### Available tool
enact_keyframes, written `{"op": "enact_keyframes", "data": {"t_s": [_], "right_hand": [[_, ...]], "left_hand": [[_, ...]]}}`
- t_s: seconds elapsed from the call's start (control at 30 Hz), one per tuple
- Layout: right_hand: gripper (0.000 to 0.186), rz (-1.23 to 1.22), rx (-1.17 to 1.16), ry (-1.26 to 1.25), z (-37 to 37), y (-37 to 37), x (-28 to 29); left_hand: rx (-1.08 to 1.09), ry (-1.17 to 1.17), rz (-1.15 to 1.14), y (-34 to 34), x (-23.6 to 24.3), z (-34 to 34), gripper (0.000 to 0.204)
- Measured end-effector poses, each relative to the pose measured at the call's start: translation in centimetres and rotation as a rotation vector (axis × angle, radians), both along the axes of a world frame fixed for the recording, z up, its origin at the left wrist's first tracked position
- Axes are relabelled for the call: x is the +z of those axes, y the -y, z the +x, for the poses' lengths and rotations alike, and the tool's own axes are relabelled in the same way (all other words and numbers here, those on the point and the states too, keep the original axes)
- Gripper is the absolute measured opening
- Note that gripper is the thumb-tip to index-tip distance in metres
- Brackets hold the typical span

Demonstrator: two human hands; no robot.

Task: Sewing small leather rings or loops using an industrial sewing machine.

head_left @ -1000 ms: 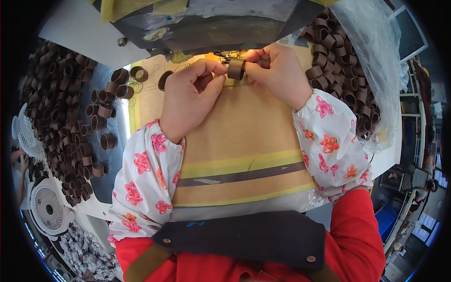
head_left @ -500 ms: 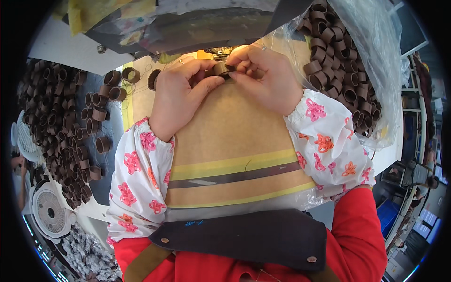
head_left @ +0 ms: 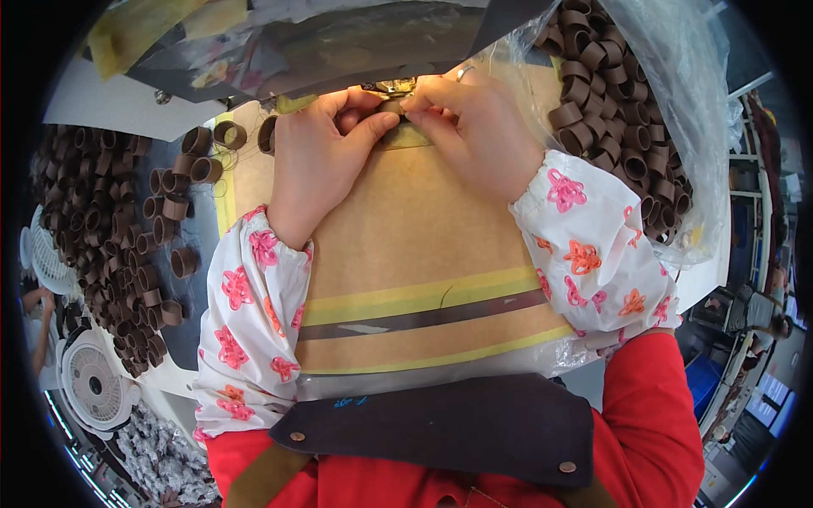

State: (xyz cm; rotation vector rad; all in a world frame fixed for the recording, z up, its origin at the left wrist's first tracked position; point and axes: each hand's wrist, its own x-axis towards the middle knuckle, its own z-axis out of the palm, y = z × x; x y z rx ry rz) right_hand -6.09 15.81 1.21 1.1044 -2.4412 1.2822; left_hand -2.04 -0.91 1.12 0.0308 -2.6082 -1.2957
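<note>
At the far middle of the table, both my hands hold one small brown fabric loop (head_left: 391, 107) in the lit gap under a dark machine head (head_left: 356, 55). My left hand (head_left: 326, 152) pinches its left side between thumb and fingers. From the right, my right hand (head_left: 474, 131) grips the other side, fingertips bent close to a small metal machine part (head_left: 394, 85). My fingers cover most of the loop. Another brown loop (head_left: 267, 135) lies just beyond my left hand, partly hidden by it.
A large heap of brown loops (head_left: 102, 212) spreads over the left side, with several scattered loops (head_left: 175, 207) nearer. More loops (head_left: 622, 127) fill a clear plastic bag (head_left: 703, 127) at right. Tan board with yellow tape (head_left: 398, 220) covers the table. A white fan (head_left: 93, 385) stands lower left.
Both hands have moved slightly farther away, toward the machine, with the loop between them. The loop now sits deeper under the head, and less of it shows.
</note>
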Motion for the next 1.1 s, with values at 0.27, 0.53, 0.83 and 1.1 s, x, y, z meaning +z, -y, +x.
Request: {"op": "enact_keyframes", "data": {"t_s": [0.27, 0.53, 0.83, 1.1], "right_hand": [[0.004, 0.041, -0.014, -0.024, -0.8, 0.3, -0.3], [0.008, 0.133, -0.098, -0.015, -0.7, 0.2, 0.2], [0.009, 0.282, -0.121, 0.008, -0.9, 0.3, 0.8], [0.015, 0.156, -0.085, -0.042, -1.4, 0.1, -0.1]], "left_hand": [[0.024, 0.064, 0.053, 0.1, -0.5, -0.4, 0.024], [0.0, 0.145, 0.063, 0.0, 0.1, -0.5, 0.023], [-0.025, 0.148, 0.034, 0.4, -0.2, -0.6, 0.025], [-0.023, 0.083, 0.012, 0.1, -0.1, -0.5, 0.024]]}}
